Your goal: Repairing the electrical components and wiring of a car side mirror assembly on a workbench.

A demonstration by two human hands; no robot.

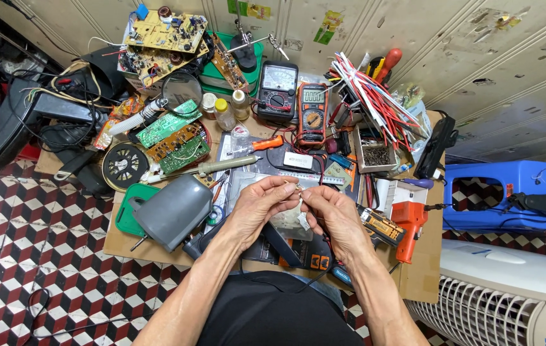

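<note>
Both forearms reach up over the cluttered counter point(414, 282); my left hand point(257, 205) and right hand point(334, 211) meet, fingertips pinching a tiny pale metal part point(298, 188) between them, above a clear plastic bag point(292, 221), beside the grey domed housing point(173, 211).

On the worktop point(423, 282) the two hands meet at the middle, the left hand point(257, 208) just beside the right hand point(334, 214), with a small part point(298, 188) between their fingertips. A lamp head point(173, 210) lies left of them and a glue gun point(408, 227) right. Behind them sit two meters point(295, 102) side by side, with circuit boards point(173, 138) further left.
</note>
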